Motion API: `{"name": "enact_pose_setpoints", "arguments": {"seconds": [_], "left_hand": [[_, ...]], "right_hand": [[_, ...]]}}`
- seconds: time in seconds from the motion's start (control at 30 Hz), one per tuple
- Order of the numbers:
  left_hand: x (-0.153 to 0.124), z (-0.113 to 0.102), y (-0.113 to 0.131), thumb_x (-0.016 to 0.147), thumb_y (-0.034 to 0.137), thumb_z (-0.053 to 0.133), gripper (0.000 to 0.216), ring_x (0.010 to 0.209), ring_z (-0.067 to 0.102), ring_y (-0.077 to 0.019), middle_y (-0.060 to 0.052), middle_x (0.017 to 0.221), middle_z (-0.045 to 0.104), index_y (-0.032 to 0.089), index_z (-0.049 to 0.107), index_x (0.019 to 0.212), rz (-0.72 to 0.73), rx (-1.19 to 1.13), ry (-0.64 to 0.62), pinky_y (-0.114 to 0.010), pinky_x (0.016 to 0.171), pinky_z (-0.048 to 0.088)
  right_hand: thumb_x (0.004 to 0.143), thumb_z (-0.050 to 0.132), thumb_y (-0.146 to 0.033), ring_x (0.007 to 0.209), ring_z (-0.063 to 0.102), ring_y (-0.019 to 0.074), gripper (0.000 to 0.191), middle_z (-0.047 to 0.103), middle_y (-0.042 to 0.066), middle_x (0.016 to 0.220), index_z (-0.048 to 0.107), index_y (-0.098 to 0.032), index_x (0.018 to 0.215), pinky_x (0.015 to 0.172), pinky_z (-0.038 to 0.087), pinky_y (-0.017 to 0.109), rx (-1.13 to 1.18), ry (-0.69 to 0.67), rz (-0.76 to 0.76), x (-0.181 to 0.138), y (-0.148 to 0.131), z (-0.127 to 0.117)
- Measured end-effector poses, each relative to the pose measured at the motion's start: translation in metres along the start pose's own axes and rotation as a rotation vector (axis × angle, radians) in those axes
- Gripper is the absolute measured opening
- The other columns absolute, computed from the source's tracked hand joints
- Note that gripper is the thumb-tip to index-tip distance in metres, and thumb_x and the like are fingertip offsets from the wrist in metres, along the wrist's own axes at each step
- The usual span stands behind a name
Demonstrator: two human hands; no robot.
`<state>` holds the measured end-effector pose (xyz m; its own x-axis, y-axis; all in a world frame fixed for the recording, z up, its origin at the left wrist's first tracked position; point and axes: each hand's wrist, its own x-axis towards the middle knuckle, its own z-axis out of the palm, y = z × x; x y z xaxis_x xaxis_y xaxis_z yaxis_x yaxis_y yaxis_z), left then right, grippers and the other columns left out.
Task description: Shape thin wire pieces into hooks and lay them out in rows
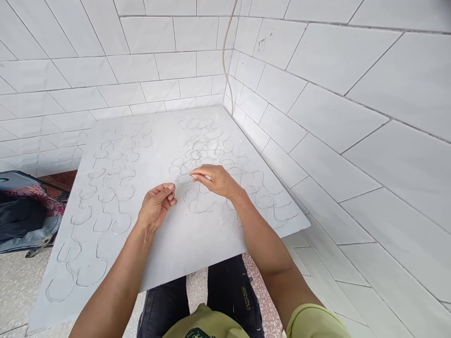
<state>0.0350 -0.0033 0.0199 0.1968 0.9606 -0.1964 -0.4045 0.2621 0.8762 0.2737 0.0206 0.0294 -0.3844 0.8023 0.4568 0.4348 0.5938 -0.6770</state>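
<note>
Many thin, curved pieces of wire lie on a large pale board. My left hand [158,202] is closed in a pinch near the board's middle, with the end of a thin wire [174,191] just showing at its fingertips. To its right, my right hand [213,179] reaches over the nearer part of a tangled wire cluster [202,152]. Its thumb and fingers are pressed together, and a fine wire [182,180] runs close to their tips. Whether both hands grip the same wire is too fine to make out.
Wavy wires [112,197] lie in rows on the left of the board [197,239]. White tiled walls [327,108] meet behind it, with a cable [226,70] hanging in the corner. A bag [24,211] stands at left; my legs [225,291] are below the near edge.
</note>
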Motion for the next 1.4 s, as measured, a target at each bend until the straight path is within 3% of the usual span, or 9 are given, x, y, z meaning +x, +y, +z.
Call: {"name": "enact_pose_setpoints", "arguments": {"seconds": [0.27,0.43,0.77,1.0,1.23,1.4], "left_hand": [[0.000,0.001,-0.006,0.075,0.028,0.090,0.021,0.068,0.046,-0.0098,-0.003,0.084,0.057,0.014,0.074,0.078,0.014,0.035,0.010,-0.025,0.056,0.042],[0.001,0.001,-0.009,0.076,0.029,0.090,0.021,0.068,0.046,-0.0101,-0.003,0.084,0.056,0.014,0.076,0.082,0.014,0.046,0.008,-0.025,0.055,0.042],[-0.001,0.009,-0.010,0.074,0.028,0.090,0.023,0.066,0.046,-0.0092,-0.002,0.082,0.055,0.014,0.073,0.079,0.004,0.004,0.022,-0.025,0.055,0.042],[-0.004,0.016,-0.016,0.075,0.029,0.089,0.024,0.066,0.046,-0.0087,-0.001,0.085,0.055,0.015,0.070,0.078,0.057,-0.024,0.046,-0.025,0.055,0.042],[-0.006,0.020,-0.022,0.077,0.028,0.088,0.022,0.063,0.043,-0.0078,-0.001,0.085,0.053,0.015,0.070,0.077,0.081,-0.035,0.042,-0.024,0.053,0.041],[-0.003,0.017,-0.020,0.078,0.028,0.087,0.022,0.062,0.042,-0.0077,-0.002,0.085,0.054,0.015,0.070,0.079,0.087,-0.074,0.051,-0.023,0.052,0.041]], "right_hand": [[0.110,0.043,-0.031,0.072,0.058,0.0162,0.034,0.069,0.003,0.079,0.069,-0.021,0.090,0.065,0.039,0.031,-0.273,-0.021,-0.059,0.001,0.010,0.011],[0.110,0.045,-0.040,0.062,0.045,0.0145,0.041,0.057,0.001,0.066,0.060,-0.021,0.076,0.059,0.029,0.031,-0.366,0.024,-0.050,0.002,0.011,0.014],[0.113,0.031,-0.044,0.056,0.034,0.0136,0.047,0.048,0.000,0.060,0.054,-0.020,0.079,0.054,0.021,0.031,-0.510,0.119,-0.035,0.004,0.015,0.036],[0.112,0.037,-0.037,0.051,0.032,0.0123,0.045,0.039,-0.003,0.053,0.044,-0.021,0.070,0.052,0.020,0.031,-0.605,0.212,0.044,0.007,0.013,0.059],[0.110,0.041,-0.032,0.050,0.031,0.0118,0.040,0.038,-0.004,0.052,0.041,-0.022,0.071,0.051,0.021,0.030,-0.593,0.272,0.064,0.009,0.012,0.073],[0.109,0.045,-0.034,0.052,0.034,0.0107,0.034,0.043,-0.005,0.058,0.044,-0.022,0.077,0.052,0.025,0.027,-0.342,0.245,0.055,0.007,0.011,0.061]]}}
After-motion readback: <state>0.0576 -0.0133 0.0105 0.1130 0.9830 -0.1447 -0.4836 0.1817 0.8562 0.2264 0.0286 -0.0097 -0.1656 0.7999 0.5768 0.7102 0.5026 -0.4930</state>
